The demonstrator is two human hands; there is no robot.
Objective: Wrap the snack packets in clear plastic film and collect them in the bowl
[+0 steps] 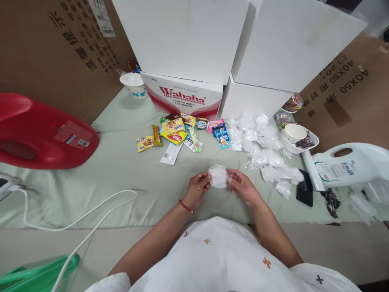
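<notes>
A small, whitish bundle in clear bubble wrap (218,177) is held up between my two hands, above the cloth near the front edge. My left hand (197,190) pinches its left side, thumb on top. At the bundle's right edge, the fingers of my right hand (243,186) are closed on it. What is inside the wrap cannot be made out. To the right lies a heap of similar bubble-wrapped bundles (263,156). Behind my hands are several packaged snacks (174,126), among them yellow cookie packets, a white sachet (171,153) and blue packets (223,139).
White boxes (188,40) stand at the back above a Wahaha carton (184,97). A red jug (45,134) lies left, with a white cable (79,221) nearer me. At right are paper bowls (299,148), a black phone (304,190), keys (332,202) and a white detergent bottle (352,164).
</notes>
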